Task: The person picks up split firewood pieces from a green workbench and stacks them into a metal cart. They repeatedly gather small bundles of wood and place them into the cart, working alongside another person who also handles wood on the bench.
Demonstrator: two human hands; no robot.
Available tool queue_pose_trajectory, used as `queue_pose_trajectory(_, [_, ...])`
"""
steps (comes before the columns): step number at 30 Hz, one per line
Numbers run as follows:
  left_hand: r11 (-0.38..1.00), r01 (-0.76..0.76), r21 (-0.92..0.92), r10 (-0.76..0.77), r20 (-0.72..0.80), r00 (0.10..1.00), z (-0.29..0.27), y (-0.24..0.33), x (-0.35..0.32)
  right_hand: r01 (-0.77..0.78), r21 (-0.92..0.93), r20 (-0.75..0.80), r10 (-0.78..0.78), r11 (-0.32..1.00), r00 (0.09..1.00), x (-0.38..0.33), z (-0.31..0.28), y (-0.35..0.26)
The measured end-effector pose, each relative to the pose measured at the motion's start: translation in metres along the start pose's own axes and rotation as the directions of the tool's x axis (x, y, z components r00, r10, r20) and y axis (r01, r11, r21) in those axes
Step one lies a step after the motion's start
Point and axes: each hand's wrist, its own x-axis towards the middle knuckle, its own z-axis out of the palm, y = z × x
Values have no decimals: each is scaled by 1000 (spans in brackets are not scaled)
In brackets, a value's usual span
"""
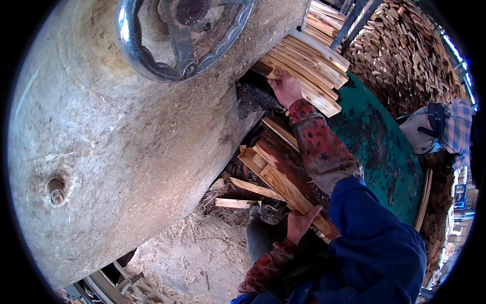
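Observation:
My left hand (pixel 301 223) grips the near end of a wooden board (pixel 283 185), thumb on top, its length slanting up and to the left among other loose pieces. Farther off, my right hand (pixel 286 90) is closed at the left edge of a stack of pale planks (pixel 309 66). A thin wooden slat (pixel 274 77) shows at its fingertips; how much of it is held is hidden. Both forearms wear red patterned sleeve covers, the right one (pixel 316 131) stretched past the boards beneath it.
A large dusty machine casing (pixel 126 152) with a metal handwheel (pixel 190 71) fills the left. Right of the planks lies a worn green surface (pixel 385 147). A big heap of cut wood (pixel 405 50) rises behind; cloth garments (pixel 445 124) hang at right. Wood scraps (pixel 235 203) and sawdust (pixel 187 253) lie below.

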Motion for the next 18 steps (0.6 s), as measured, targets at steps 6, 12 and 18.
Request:
queue_pose_trajectory(6, [996, -6, -89, 6, 4, 1000, -1, -7, 2, -156, 102, 62, 150, 983, 987, -2, -10, -6])
queue_pose_trajectory(12, [992, -51, -112, 51, -1, 999, 4, 0, 2, -37, -160, 106, 54, 986, 993, 7, -14, 2])
queue_pose_trajectory(18, [941, -42, -335, 58, 37, 998, -5, -23, 20, 99, -427, 209, -8, 899, 978, 25, -7, -9])
